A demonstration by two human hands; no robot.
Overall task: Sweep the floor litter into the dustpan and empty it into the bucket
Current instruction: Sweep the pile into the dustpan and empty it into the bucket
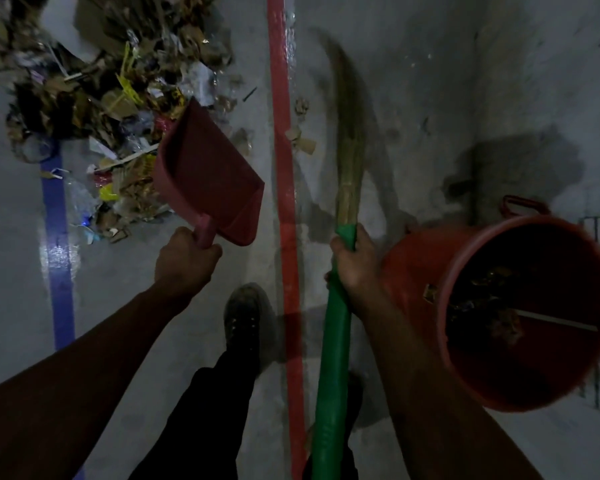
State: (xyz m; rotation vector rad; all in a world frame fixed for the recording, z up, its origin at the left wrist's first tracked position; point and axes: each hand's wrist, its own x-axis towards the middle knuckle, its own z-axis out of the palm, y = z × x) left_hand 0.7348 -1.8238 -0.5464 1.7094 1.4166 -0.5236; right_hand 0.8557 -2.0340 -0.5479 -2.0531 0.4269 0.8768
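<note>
Head view, L to R. Blue floor stripe (58, 216) runs along the far left. Beside it lies the litter pile (94, 98): cardboard scraps, plastic wrap, yellow bits, still large and unswept. Your left hand (184, 261) is clenched round the handle of the dustpan (208, 174), which you hold tilted above the floor at the pile's right edge; its tray looks empty. Your shoe (243, 317) stands at centre, next to the red floor stripe (284, 168); a few stray cardboard bits (303, 140) lie just right of that stripe. Your right hand (352, 261) grasps the broom (347, 161) at the top of its green grip, bristles pointing away from you, blurred. Orange bucket (430, 271) stands at far right, near the wall, w/ some litter and a white stick already inside. Progress, est.: partway; at least one load seems dumped, most of the pile is left. Obstacles: none between pile and bucket except your own feet; light is dim.
</note>
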